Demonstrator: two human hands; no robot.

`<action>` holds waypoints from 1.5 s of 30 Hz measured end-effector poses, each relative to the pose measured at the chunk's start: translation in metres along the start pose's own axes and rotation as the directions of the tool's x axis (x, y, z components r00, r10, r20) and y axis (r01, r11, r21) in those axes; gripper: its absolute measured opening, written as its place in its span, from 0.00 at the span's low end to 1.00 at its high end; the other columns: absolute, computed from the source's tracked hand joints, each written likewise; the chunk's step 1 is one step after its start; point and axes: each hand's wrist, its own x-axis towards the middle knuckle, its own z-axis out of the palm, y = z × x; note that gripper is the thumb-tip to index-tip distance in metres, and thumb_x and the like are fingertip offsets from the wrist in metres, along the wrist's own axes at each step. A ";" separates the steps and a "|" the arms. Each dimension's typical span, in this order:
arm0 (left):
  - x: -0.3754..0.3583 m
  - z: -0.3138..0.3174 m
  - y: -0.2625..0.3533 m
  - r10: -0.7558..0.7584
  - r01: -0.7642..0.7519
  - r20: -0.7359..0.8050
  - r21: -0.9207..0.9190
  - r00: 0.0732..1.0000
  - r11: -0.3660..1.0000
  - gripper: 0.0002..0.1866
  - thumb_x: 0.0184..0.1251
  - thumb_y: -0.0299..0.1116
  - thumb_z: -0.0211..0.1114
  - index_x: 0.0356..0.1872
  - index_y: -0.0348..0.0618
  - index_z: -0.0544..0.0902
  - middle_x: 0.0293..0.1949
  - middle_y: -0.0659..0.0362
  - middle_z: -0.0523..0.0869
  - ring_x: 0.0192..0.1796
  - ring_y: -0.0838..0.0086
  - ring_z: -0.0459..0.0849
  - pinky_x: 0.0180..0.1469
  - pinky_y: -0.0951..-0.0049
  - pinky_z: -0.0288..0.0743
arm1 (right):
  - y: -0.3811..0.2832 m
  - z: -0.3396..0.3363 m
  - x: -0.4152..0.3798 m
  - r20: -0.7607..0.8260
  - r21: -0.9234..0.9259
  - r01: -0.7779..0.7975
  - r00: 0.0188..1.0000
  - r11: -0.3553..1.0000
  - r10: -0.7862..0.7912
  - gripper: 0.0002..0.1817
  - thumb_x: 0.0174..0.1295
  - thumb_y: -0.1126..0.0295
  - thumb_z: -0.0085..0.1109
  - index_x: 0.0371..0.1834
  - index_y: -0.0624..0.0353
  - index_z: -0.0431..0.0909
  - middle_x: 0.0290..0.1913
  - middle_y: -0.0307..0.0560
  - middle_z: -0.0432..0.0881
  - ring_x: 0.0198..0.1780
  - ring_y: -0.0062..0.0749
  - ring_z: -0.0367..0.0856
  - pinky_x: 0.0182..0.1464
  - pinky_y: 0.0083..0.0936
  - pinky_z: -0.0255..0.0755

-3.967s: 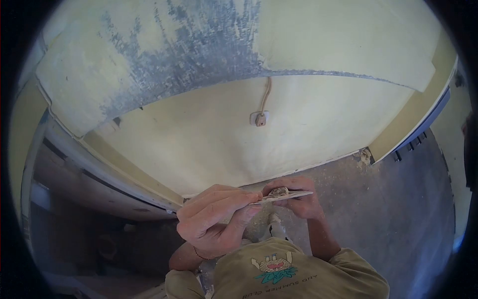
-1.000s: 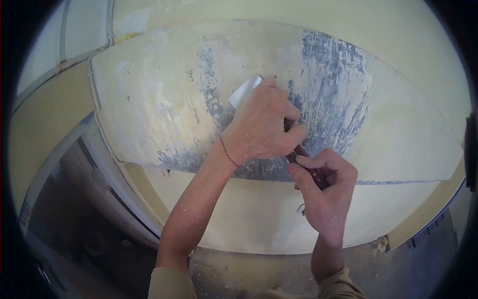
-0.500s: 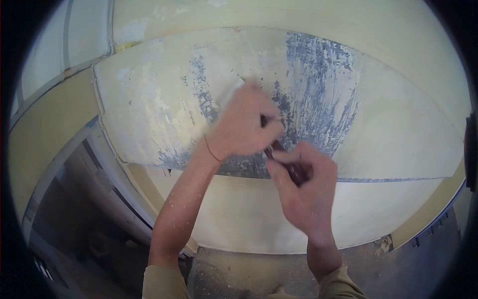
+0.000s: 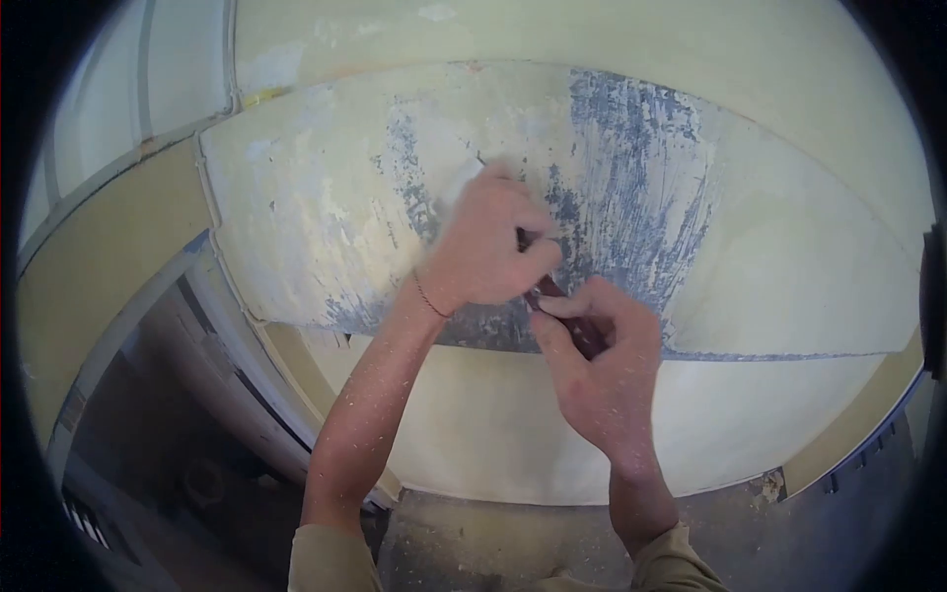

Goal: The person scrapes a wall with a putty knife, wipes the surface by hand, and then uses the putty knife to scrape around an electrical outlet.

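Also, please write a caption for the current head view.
Left hand and right hand grip a dark-handled scraper at a wall with patchy paint.

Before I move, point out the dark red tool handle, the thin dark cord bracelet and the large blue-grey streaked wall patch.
Dark red tool handle [image 4: 589, 339]: head view, on its lower part.
Thin dark cord bracelet [image 4: 424, 295]: head view, partway along its strand.
Large blue-grey streaked wall patch [image 4: 631, 168]: head view, near its middle.

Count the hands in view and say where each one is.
2. The left hand is higher, in front of the scuffed wall; the right hand is lower, to its right. Both grip one scraper. No other shows.
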 end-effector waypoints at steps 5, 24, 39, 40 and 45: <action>0.001 0.000 -0.007 0.006 -0.004 -0.035 0.049 0.999 0.999 0.11 0.41 0.34 0.62 0.09 0.42 0.73 0.12 0.54 0.71 0.23 0.58 0.67 0.40 0.63 0.63 | -0.001 0.001 0.005 0.009 -0.033 -0.042 0.999 0.999 0.042 0.06 0.59 0.82 0.63 0.27 0.65 0.77 0.25 0.32 0.74 0.28 0.08 0.68 0.28 0.12 0.59; 0.008 0.012 -0.013 0.077 -0.078 0.011 0.044 0.997 0.996 0.11 0.37 0.32 0.62 0.10 0.40 0.70 0.13 0.56 0.67 0.22 0.61 0.64 0.40 0.66 0.63 | -0.004 -0.008 -0.011 -0.058 -0.037 -0.019 0.998 0.999 0.017 0.05 0.60 0.80 0.61 0.28 0.65 0.75 0.19 0.34 0.68 0.25 0.10 0.62 0.24 0.17 0.56; 0.019 0.000 -0.006 0.103 -0.103 -0.012 -0.045 0.995 0.994 0.13 0.40 0.34 0.63 0.08 0.40 0.70 0.12 0.53 0.69 0.21 0.56 0.65 0.39 0.64 0.64 | -0.012 -0.008 -0.003 0.000 -0.079 0.058 0.998 0.995 -0.059 0.04 0.58 0.80 0.59 0.30 0.66 0.73 0.20 0.42 0.72 0.24 0.12 0.65 0.25 0.20 0.62; 0.018 -0.005 -0.006 0.086 -0.086 0.018 -0.022 0.996 0.996 0.13 0.40 0.33 0.63 0.08 0.41 0.70 0.12 0.52 0.69 0.21 0.56 0.65 0.39 0.64 0.65 | -0.011 -0.005 0.000 -0.002 -0.079 0.061 0.998 0.995 -0.062 0.04 0.58 0.80 0.59 0.30 0.66 0.73 0.20 0.42 0.72 0.24 0.12 0.65 0.25 0.20 0.62; 0.013 0.005 -0.003 0.000 0.000 -0.011 -0.009 1.000 1.000 0.12 0.40 0.32 0.63 0.08 0.40 0.70 0.12 0.52 0.68 0.21 0.56 0.66 0.39 0.63 0.65 | -0.022 -0.018 -0.002 0.050 -0.088 -0.009 0.999 0.996 0.013 0.05 0.56 0.80 0.60 0.31 0.66 0.73 0.20 0.48 0.73 0.23 0.18 0.68 0.27 0.23 0.66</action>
